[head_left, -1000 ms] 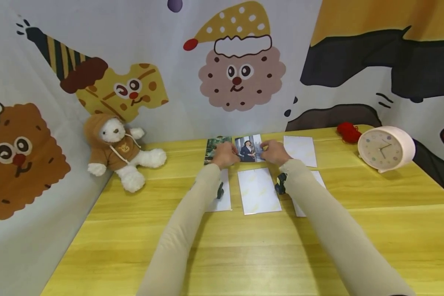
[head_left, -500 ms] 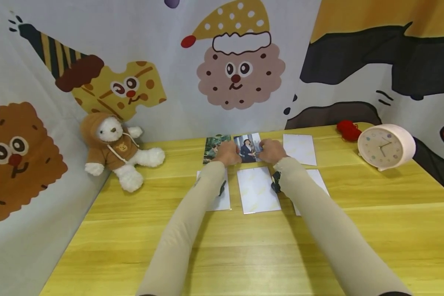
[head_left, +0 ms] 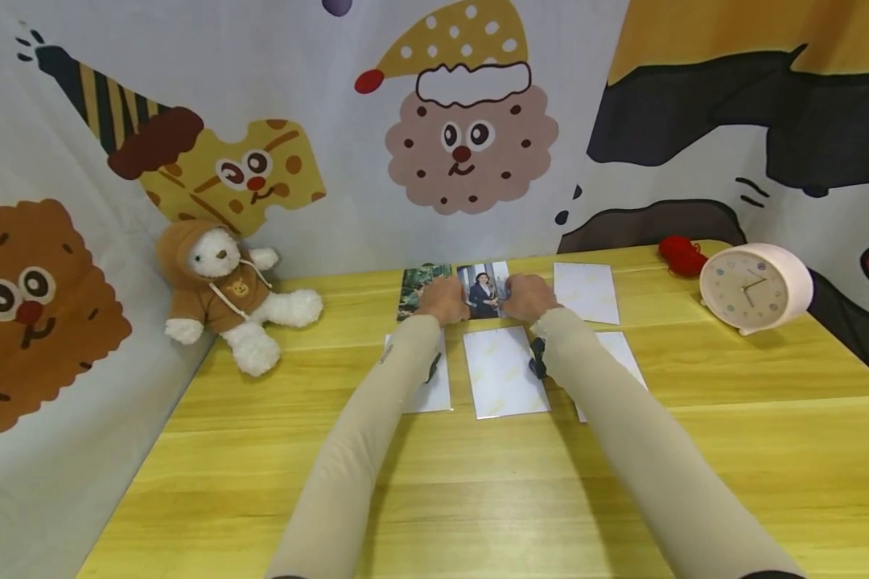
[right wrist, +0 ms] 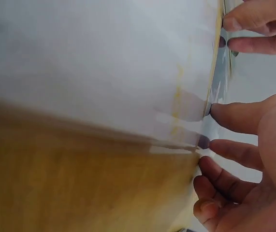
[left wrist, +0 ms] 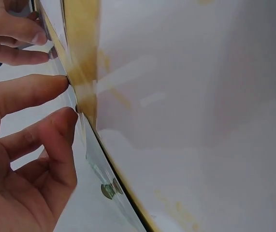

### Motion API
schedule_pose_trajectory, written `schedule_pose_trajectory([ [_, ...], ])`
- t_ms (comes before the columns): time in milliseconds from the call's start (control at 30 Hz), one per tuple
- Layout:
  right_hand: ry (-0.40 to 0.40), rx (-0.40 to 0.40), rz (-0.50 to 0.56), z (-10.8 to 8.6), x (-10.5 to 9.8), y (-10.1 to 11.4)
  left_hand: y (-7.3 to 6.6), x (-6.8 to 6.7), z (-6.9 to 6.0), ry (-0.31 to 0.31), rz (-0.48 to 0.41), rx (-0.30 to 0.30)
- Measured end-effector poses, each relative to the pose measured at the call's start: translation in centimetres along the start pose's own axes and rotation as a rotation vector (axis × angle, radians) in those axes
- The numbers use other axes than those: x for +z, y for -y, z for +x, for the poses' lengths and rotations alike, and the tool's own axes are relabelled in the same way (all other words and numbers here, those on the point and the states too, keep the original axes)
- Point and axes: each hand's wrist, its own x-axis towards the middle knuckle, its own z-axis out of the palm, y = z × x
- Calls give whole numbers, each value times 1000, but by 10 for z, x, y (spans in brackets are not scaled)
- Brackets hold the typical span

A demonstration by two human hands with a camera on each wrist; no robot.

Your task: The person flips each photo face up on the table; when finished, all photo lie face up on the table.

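Observation:
A glossy photo of a person in a dark suit (head_left: 483, 291) lies at the back of the wooden table. My left hand (head_left: 442, 300) is at its left side, over the edge of a green photo (head_left: 409, 291). In the left wrist view, the left thumb and a bent forefinger (left wrist: 60, 130) meet a card edge with a small gap between the tips. My right hand (head_left: 530, 297) is at the photo's right side. In the right wrist view, the right fingertips (right wrist: 217, 144) touch an edge, apart from each other. The hands partly hide both photos.
In front of the hands lie white cards with faint yellow marks: a middle one (head_left: 505, 371), a left one (head_left: 434, 390) and a right one (head_left: 626, 354). Another white card (head_left: 585, 292) lies back right. A teddy bear (head_left: 235, 301), red yarn (head_left: 681, 256) and a clock (head_left: 749, 289) stand around.
My right hand has shifted a little left, closer against the photo, and its fingers have drawn in. The left hand has hardly moved. The head view has shifted slightly.

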Motion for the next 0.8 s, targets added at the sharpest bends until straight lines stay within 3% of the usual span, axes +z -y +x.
schedule_pose_trajectory([
  [67,-1,-32,-18,1,-2,0,-1,-2,1,-3,2,-7],
  [133,-14,-64,-19,0,-9,-2,-2,-4,0,-18,-59,-18],
  [200,-30,-112,-4,-2,-20,-6,-5,-8,0,-47,-243,-37],
  [333,-46,-186,30,-8,-55,-19,-17,-14,2,-84,-763,-21],
  [400,-25,-190,23,-11,-74,-31,-28,-14,4,-9,-981,10],
  [500,24,-144,-22,-15,-96,-56,-46,-11,5,193,-1229,57],
  [600,122,-51,-16,-20,-109,-83,-64,-6,6,361,-1442,35],
  [667,196,9,16,-24,-112,-98,-75,-1,6,408,-1544,0],
  [800,305,89,124,-31,-110,-120,-94,13,7,443,-1598,-76],
])
